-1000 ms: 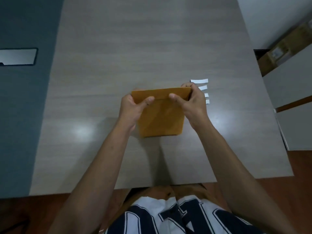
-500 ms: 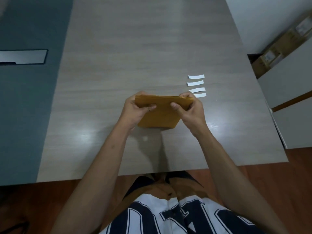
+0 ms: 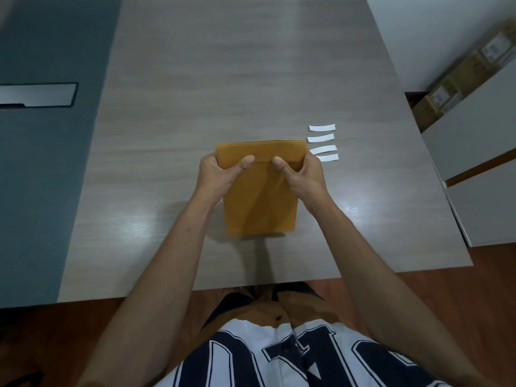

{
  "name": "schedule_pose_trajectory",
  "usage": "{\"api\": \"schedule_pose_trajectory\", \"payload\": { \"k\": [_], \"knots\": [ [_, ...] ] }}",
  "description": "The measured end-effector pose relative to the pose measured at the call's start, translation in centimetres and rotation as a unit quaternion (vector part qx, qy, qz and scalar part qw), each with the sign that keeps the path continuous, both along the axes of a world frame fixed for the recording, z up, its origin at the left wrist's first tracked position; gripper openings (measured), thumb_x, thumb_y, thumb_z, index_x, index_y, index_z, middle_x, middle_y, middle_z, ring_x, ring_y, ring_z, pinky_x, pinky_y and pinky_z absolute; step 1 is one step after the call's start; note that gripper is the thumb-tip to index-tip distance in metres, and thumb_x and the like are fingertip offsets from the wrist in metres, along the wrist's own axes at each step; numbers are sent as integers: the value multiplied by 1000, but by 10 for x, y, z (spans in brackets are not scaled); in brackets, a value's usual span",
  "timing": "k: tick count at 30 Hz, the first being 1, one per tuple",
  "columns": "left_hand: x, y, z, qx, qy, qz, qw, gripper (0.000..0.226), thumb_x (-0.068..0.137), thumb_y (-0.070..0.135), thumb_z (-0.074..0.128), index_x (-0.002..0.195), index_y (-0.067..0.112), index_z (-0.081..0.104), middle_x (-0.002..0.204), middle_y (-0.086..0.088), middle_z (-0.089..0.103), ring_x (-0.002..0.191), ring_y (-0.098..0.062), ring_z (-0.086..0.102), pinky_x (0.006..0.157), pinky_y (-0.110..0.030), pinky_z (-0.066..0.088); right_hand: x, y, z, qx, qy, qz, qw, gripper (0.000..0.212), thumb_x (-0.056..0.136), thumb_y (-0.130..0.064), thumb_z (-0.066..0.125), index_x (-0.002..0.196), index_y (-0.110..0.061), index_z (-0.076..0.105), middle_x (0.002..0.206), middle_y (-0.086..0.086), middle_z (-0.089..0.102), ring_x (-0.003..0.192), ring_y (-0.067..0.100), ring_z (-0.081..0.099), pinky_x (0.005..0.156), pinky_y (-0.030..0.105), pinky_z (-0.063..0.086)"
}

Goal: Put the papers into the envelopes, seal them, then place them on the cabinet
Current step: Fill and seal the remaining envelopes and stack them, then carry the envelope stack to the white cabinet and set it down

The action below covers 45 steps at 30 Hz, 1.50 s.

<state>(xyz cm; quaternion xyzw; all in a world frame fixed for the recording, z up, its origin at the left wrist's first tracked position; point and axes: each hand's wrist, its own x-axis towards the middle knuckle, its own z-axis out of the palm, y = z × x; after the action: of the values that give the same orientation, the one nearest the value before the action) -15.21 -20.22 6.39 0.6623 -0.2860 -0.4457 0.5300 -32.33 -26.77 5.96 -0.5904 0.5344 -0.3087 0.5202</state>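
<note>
Envelopes of matte mustard-brown paper sit as a stack near the middle of the table, toward its near half. The far edge shows several thin layered edges, so more than 1 lies there, though how many I cannot tell. The stack is a tall rectangle, slightly narrower at its near end in this view, with a folded flap band across the far end and soft creases running down its face.

Left hand grips the far-left corner, thumb pressed flat on the flap band and fingers curled round the side. Right hand mirrors it at the far-right corner, thumb on the flap, fingers wrapped behind the edge. The 2 thumbs lie close together, not touching.

Just right of the stack, 4 small white strips lie in a column, each a slightly curved rectangle, the nearest partly hidden by the right hand.

The tabletop is pale grey wood-grain laminate with glossy light patches. Off its right side stand white cabinet panels and a cardboard box.
</note>
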Motion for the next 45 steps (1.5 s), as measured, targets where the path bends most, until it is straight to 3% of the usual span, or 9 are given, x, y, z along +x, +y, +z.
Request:
{"api": "schedule_pose_trajectory", "payload": {
  "k": [4, 9, 15, 19, 27, 33, 37, 41, 45],
  "knots": [
    [7, 2, -5, 15, 31, 3, 999, 41, 69, 33, 87, 101, 11, 73, 97, -5, 76, 88, -21, 74, 79, -44, 60, 2, -1, -5, 61, -24, 12, 998, 38, 79, -41, 78, 109, -23, 63, 108, -1, 70, 100, 18, 68, 86, 41, 58],
    [11, 2, 0, 9, 51, 2, 999, 47, 69, 30, 87, 107, 7, 71, 98, -8, 76, 89, -25, 73, 81, -48, 59, 10, 3, -1, 129, -94, 12, 987, 49, 75, -41, 81, 115, -17, 65, 107, 3, 73, 99, 21, 70, 85, 43, 59],
    [18, 0, 16, -64, -2, -6, 998, 17, 73, 10, 82, 86, 14, 71, 75, 13, 74, 75, -4, 70, 69, -21, 55, 9, 1, 24, 12, -124, 33, 992, 25, 81, -22, 78, 100, -10, 66, 95, 1, 71, 91, 16, 68, 79, 30, 56],
    [16, 5, 1, -69, 7, -21, 997, 18, 74, 0, 78, 79, 15, 69, 68, 17, 72, 69, 2, 67, 66, -16, 53, 2, 7, 15, -8, -136, 74, 988, 17, 82, -16, 76, 90, -12, 62, 86, 0, 65, 85, 13, 62, 72, 27, 52],
    [10, 13, -25, -57, -5, -31, 998, 23, 67, 1, 83, 85, 13, 73, 76, 16, 73, 77, -4, 69, 78, -25, 57, 0, 18, -7, 39, -134, 45, 989, 33, 75, -27, 76, 99, -8, 64, 91, 2, 67, 86, 9, 64, 75, 24, 51],
    [15, 6, -20, -9, -18, -42, 999, 29, 69, 19, 87, 93, 22, 70, 89, 6, 73, 77, 0, 70, 70, -23, 59, 9, 11, -5, 76, -121, -21, 989, 23, 78, -29, 80, 96, -21, 68, 98, 2, 75, 92, 17, 72, 83, 38, 59],
    [10, 2, -21, 37, 19, -57, 998, 47, 68, 28, 89, 107, 15, 67, 101, -1, 73, 90, -14, 71, 76, -32, 60, 3, 5, -7, 132, -123, -49, 982, 26, 74, -28, 84, 94, -17, 72, 100, 8, 75, 93, 25, 73, 86, 47, 58],
    [-8, -2, -22, 62, 67, -65, 994, 62, 60, 31, 92, 113, 11, 66, 105, -6, 74, 95, -22, 72, 83, -44, 59, -16, 2, -2, 186, -125, -61, 973, 27, 74, -22, 84, 95, -12, 73, 98, 10, 75, 90, 26, 73, 82, 43, 60],
    [-37, -13, -18, 72, 89, -80, 990, 50, 65, 22, 90, 108, 12, 67, 104, -7, 74, 95, -23, 72, 83, -44, 59, -48, -3, 0, 212, -126, -58, 967, 44, 73, -27, 85, 109, -8, 70, 103, 9, 75, 93, 26, 73, 82, 40, 60]
  ]
}}
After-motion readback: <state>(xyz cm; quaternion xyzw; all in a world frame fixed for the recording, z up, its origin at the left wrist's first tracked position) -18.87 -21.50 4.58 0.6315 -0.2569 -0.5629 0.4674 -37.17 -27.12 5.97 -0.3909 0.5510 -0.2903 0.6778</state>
